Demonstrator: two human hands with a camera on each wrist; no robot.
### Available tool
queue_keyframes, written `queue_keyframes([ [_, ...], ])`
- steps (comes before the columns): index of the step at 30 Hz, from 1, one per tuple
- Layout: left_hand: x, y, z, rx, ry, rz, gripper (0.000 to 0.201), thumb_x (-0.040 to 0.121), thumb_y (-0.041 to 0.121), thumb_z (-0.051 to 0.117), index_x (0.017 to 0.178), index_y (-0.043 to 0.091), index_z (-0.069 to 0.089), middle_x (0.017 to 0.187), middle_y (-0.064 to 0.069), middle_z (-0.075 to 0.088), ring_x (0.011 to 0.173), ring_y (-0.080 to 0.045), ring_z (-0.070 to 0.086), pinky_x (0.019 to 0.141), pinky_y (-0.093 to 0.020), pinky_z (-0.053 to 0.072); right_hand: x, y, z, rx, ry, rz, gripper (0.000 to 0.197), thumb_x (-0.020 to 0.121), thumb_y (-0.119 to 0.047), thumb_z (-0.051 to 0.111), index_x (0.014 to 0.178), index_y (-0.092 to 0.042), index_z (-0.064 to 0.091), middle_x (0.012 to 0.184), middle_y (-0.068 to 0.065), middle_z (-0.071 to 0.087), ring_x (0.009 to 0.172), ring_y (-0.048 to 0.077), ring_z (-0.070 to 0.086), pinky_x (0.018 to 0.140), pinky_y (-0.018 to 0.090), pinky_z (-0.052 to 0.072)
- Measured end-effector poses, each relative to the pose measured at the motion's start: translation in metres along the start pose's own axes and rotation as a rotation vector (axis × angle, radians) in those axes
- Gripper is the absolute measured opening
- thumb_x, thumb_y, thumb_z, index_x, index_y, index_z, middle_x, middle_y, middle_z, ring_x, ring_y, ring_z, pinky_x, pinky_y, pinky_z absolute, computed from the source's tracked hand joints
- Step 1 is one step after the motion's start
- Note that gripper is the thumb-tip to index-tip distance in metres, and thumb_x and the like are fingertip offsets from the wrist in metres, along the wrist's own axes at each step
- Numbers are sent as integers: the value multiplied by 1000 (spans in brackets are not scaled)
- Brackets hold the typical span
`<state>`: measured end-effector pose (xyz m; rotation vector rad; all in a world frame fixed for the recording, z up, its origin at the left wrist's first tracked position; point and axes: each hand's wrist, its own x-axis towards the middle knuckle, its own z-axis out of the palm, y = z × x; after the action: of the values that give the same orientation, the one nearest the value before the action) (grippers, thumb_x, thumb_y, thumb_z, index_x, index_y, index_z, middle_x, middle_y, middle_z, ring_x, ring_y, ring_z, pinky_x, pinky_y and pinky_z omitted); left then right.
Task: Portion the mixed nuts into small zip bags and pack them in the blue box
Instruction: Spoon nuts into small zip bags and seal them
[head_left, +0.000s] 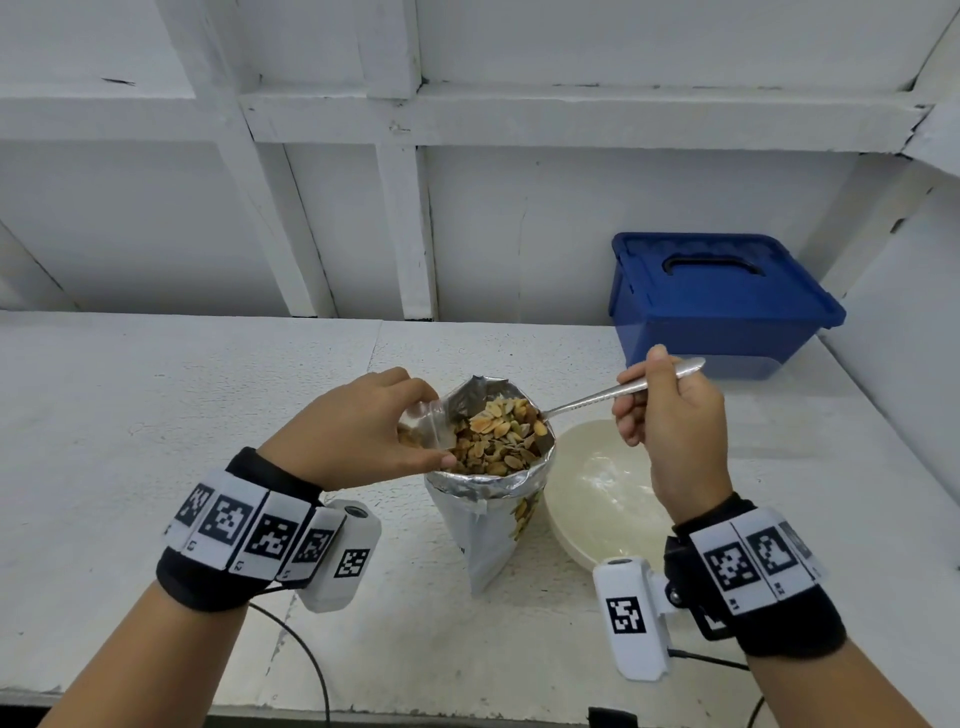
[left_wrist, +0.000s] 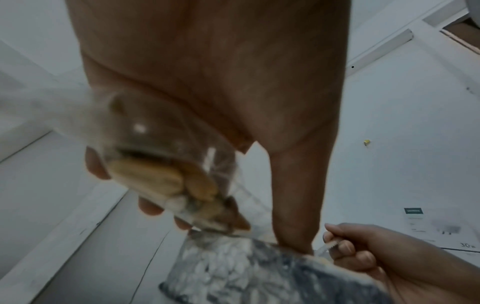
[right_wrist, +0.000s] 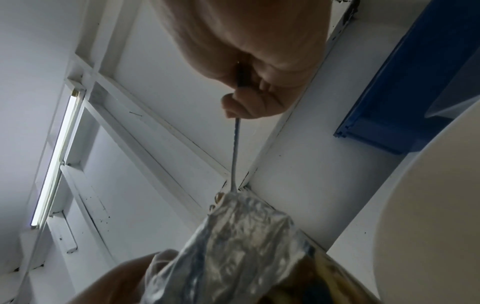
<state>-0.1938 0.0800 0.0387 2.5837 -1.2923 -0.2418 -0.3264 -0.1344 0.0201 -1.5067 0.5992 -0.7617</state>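
Observation:
A foil pouch (head_left: 488, 525) stands open on the white table, full of mixed nuts (head_left: 498, 441). My left hand (head_left: 358, 431) holds a small clear zip bag (head_left: 426, 423) at the pouch's left rim; the left wrist view shows the zip bag (left_wrist: 161, 164) with some nuts inside. My right hand (head_left: 670, 410) grips a metal spoon (head_left: 613, 392) by its handle, the bowl end dipping into the nuts at the pouch's right side. In the right wrist view the spoon (right_wrist: 235, 152) runs down into the foil pouch (right_wrist: 233, 246). The blue box (head_left: 717, 301) sits lidded at the back right.
A cream bowl (head_left: 597, 493) stands just right of the pouch, under my right wrist. The table's front edge runs along the bottom, with a black cable (head_left: 311, 670) hanging over it. A white wall rises behind the table and at the right.

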Motion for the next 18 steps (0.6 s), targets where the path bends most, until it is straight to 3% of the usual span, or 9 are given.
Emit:
queue_keyframes([
  [2, 2, 4, -1, 21, 10, 1, 69, 71, 69, 58, 124, 25, 50, 111, 11, 50, 94, -5, 44, 75, -20, 38, 4, -4, 0, 23, 9, 5, 39, 101, -28, 36, 71, -12, 55, 45, -3, 55, 40, 8, 46, 38, 18, 36],
  [4, 5, 8, -1, 19, 30, 25, 84, 61, 81, 45, 124, 25, 51, 105, 13, 49, 94, -6, 44, 73, -20, 37, 7, -8, 2, 50, 1, 18, 39, 101, -27, 36, 71, -11, 55, 44, -3, 54, 39, 7, 45, 38, 18, 35],
  [7, 10, 12, 2, -42, 62, 50, 91, 53, 83, 32, 120, 24, 52, 97, 16, 45, 90, -5, 44, 67, -13, 35, 8, -11, 6, 67, -26, 27, 39, 101, -27, 36, 71, -11, 55, 44, -3, 54, 38, 7, 45, 38, 18, 35],
  [9, 13, 16, 4, -89, 75, 57, 88, 53, 82, 34, 117, 25, 52, 97, 16, 47, 90, -5, 45, 70, -10, 35, 8, -13, 10, 60, -47, 19, 39, 101, -27, 36, 71, -11, 55, 44, -3, 54, 38, 7, 45, 38, 18, 35],
  [12, 18, 20, 10, -169, 88, 54, 80, 59, 78, 51, 117, 23, 52, 101, 13, 51, 91, -6, 46, 74, -18, 40, 8, -17, 17, 52, -91, 3, 39, 100, -27, 36, 71, -11, 56, 45, -2, 54, 39, 6, 46, 38, 18, 36],
  [14, 18, 22, 13, -218, 103, 49, 67, 68, 64, 67, 118, 21, 52, 101, 12, 51, 92, -7, 47, 74, -20, 40, 7, -20, 23, 21, -121, -26, 39, 100, -28, 36, 71, -11, 56, 46, -3, 54, 40, 6, 46, 39, 18, 37],
  [16, 18, 24, 15, -252, 134, 48, 58, 73, 51, 70, 118, 19, 53, 99, 12, 52, 91, -8, 49, 73, -17, 40, 4, -24, 27, -16, -147, -77, 38, 100, -28, 37, 71, -12, 56, 47, -4, 54, 40, 6, 47, 40, 17, 38],
  [18, 17, 25, 17, -298, 163, 47, 57, 72, 51, 72, 116, 19, 53, 99, 11, 55, 90, -8, 52, 74, -16, 42, 1, -30, 31, -54, -167, -149, 37, 100, -27, 37, 71, -12, 56, 49, -3, 54, 40, 6, 47, 40, 16, 38],
])
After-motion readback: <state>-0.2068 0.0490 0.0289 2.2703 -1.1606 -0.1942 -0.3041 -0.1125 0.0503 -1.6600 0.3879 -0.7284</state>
